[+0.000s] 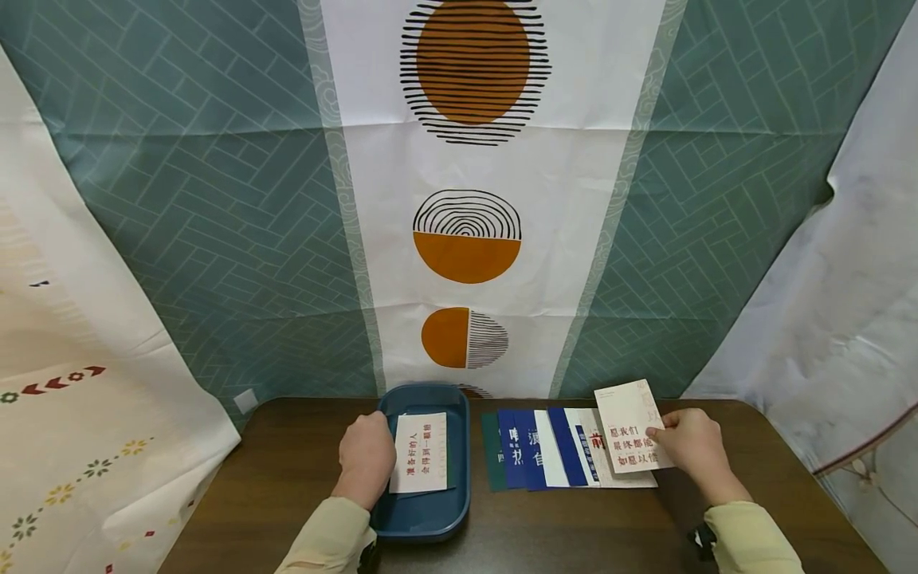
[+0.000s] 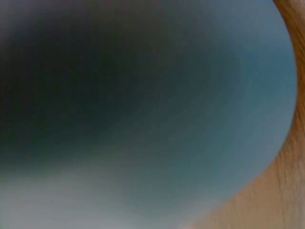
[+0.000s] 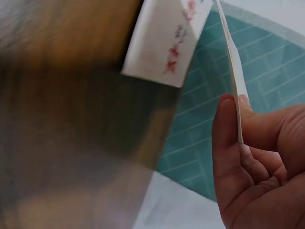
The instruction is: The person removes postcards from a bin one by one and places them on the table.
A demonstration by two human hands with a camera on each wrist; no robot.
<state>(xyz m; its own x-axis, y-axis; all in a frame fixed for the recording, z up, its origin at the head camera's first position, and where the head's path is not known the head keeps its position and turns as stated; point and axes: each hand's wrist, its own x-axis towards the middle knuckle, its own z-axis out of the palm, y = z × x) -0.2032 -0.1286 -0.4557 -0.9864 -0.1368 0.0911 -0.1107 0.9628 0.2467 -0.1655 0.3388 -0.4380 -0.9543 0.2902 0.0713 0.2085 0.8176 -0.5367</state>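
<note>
My right hand (image 1: 694,446) pinches a cream card (image 1: 629,418) with red and dark Chinese characters by its right edge, thumb in front. In the right wrist view the card (image 3: 235,71) stands edge-on between thumb and fingers, raised over the table. Just left of it lies a fanned row of blue, white and green cards (image 1: 534,448), partly covered by the held one. My left hand (image 1: 367,454) grips the left rim of a dark blue tray (image 1: 419,522), its fingertips hidden. Inside the tray rests a white card (image 1: 421,454) with red characters, on top of another card.
The brown wooden table (image 1: 287,478) ends at a green and white patterned cloth (image 1: 287,239) hanging behind it. Pale cloths drape at left and right. Blurred blue tray wall fills most of the left wrist view.
</note>
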